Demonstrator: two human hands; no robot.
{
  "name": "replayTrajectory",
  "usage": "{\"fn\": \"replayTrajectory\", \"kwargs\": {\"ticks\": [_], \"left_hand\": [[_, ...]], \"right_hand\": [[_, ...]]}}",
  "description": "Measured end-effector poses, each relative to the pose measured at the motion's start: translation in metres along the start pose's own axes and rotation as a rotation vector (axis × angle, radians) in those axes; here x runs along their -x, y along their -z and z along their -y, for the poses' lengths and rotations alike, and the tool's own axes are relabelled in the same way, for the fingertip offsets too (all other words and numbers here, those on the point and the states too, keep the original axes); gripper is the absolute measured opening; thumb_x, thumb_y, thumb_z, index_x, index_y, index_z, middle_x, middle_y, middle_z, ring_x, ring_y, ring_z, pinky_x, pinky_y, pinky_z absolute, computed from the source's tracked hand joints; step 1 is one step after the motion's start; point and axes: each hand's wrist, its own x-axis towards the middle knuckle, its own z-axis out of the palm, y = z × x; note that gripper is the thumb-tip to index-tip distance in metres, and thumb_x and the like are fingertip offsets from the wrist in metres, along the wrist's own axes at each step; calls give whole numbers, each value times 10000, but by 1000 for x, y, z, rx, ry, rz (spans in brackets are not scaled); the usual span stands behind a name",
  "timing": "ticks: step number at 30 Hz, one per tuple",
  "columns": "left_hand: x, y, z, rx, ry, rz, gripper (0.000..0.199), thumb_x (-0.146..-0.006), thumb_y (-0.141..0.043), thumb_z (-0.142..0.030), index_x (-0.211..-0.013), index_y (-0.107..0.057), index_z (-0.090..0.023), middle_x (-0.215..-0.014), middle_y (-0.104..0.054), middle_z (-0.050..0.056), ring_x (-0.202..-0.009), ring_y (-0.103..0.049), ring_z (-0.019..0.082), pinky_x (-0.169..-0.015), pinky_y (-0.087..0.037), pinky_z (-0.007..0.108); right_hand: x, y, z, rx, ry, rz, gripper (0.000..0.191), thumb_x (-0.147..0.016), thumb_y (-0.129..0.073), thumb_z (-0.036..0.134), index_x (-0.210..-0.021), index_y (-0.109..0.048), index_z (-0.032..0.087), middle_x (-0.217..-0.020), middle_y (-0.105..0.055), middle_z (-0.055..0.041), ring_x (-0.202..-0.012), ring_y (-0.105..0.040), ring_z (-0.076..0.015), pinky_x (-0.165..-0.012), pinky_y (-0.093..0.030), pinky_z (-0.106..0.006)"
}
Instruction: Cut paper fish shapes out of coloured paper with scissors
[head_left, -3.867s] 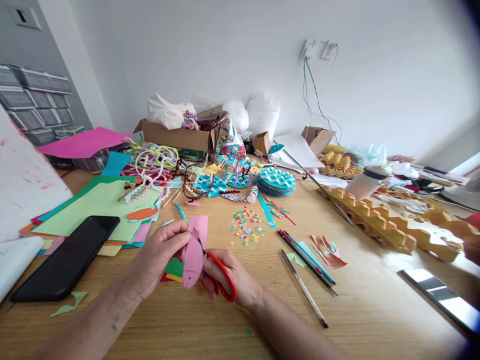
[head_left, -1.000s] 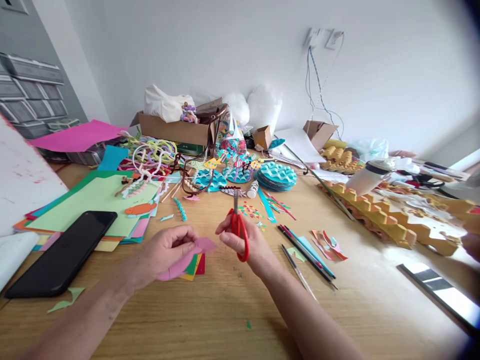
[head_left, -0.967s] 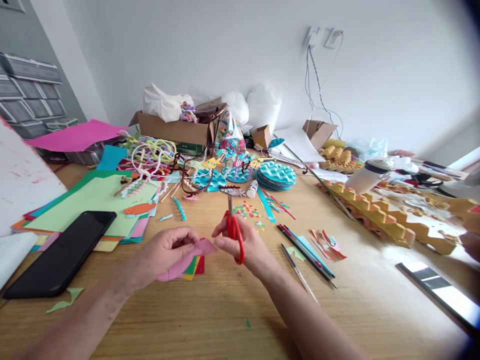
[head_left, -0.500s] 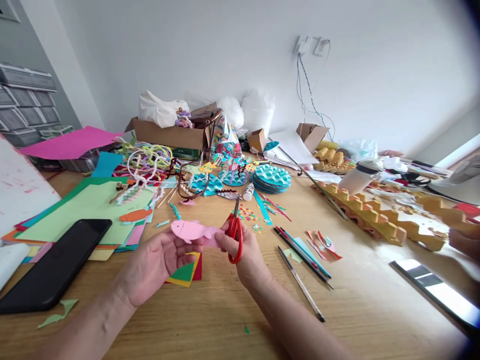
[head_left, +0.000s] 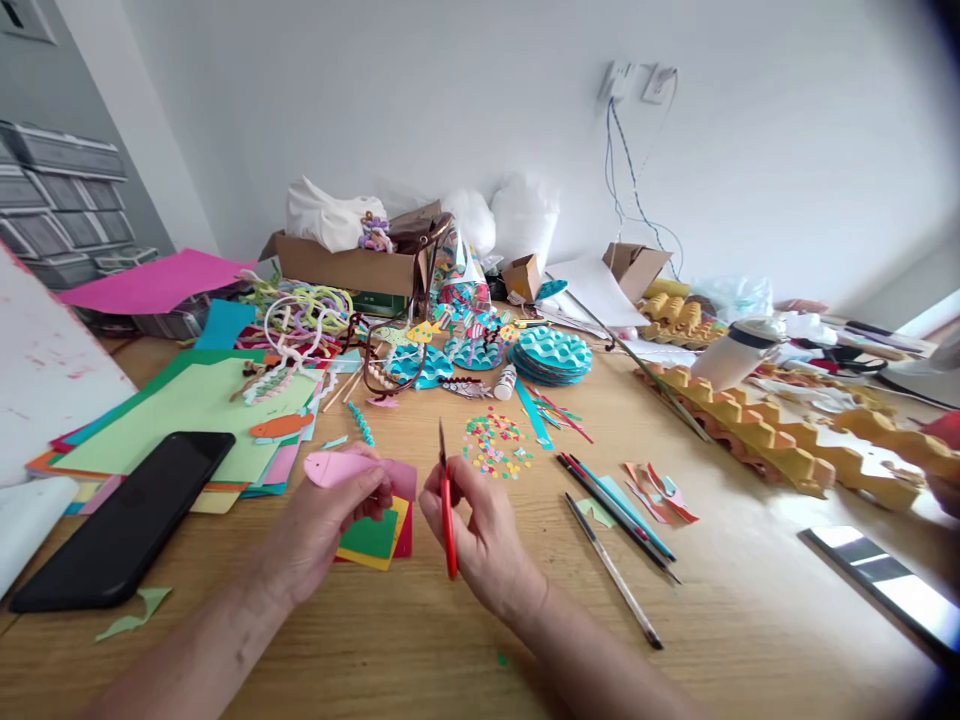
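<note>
A pink paper fish is pinched between the thumb and fingers of my left hand. Its head points left, and an uncut strip of pink paper sticks out beyond my fingertips on the right. In my right hand are red-handled scissors, blades pointing up and away, apart from the paper. My fingers partly hide the handles. Beneath the left hand lie small sheets of green, yellow and red paper. An orange paper fish rests on the light green sheets at the left.
A black phone lies at the left. Confetti dots are scattered past the scissors. Several pens and orange paper scraps lie to the right, before yellow egg cartons. Blue wavy discs are stacked farther back.
My right hand has let go of the pink paper and moved slightly away with the scissors, which have turned. My left hand has closed on the fish and shifted it left.
</note>
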Motion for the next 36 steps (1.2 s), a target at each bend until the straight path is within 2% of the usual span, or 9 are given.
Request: {"fn": "replayTrajectory", "kwargs": {"ticks": [3, 5, 8, 13, 20, 29, 36], "left_hand": [[-2, 4, -8, 23, -68, -31, 130, -679, -722, -247, -706, -624, -166, -612, -655, -17, -583, -577, 111, -562, -466, 201], [-2, 6, -11, 40, -101, -36, 105, -685, -705, -231, -684, -618, -171, -586, -644, -25, -563, -570, 106, -544, -462, 193], [-3, 7, -14, 44, -126, -38, 87, -693, -687, -223, -668, -627, -165, -599, -647, -18, -557, -567, 105, -533, -462, 192], [-3, 7, -14, 34, -146, -12, 67, -709, -663, -215, -692, -674, -151, -672, -676, 4, -603, -575, 111, -565, -481, 203], [-2, 5, -13, 25, -143, -16, 64, -708, -655, -212, -671, -678, -165, -650, -656, -14, -598, -576, 114, -560, -485, 208], [-1, 5, -10, 32, -94, -23, 52, -707, -647, -194, -669, -666, -163, -628, -661, -11, -590, -590, 114, -518, -456, 194], [1, 1, -12, 56, -107, -14, 58, -678, -643, -178, -624, -655, -161, -589, -639, -22, -562, -575, 103, -491, -450, 182]], "right_hand": [[8, -2, 4, 142, 72, 175, 308, -839, -523, 324, -603, -377, 189, -546, -370, 46, -506, -330, -90, -488, -237, -222], [10, -6, 1, 194, 50, 270, 332, -839, -535, 331, -593, -365, 187, -530, -344, 55, -480, -295, -79, -467, -209, -222], [7, -9, -4, 217, -20, 329, 351, -849, -522, 370, -588, -381, 182, -532, -329, 56, -485, -280, -76, -458, -206, -217], [2, -8, -6, 161, -110, 365, 361, -860, -478, 391, -579, -399, 178, -529, -338, 51, -497, -284, -79, -448, -212, -208], [3, -8, -9, 44, -185, 404, 361, -847, -482, 386, -559, -391, 188, -494, -309, 55, -465, -274, -77, -426, -189, -207], [2, -9, -12, 12, -197, 401, 364, -855, -485, 369, -556, -377, 192, -483, -299, 59, -438, -263, -70, -410, -169, -210], [2, -9, -13, 24, -153, 409, 425, -875, -458, 467, -563, -382, 188, -495, -301, 53, -454, -266, -74, -420, -183, -211]]}}
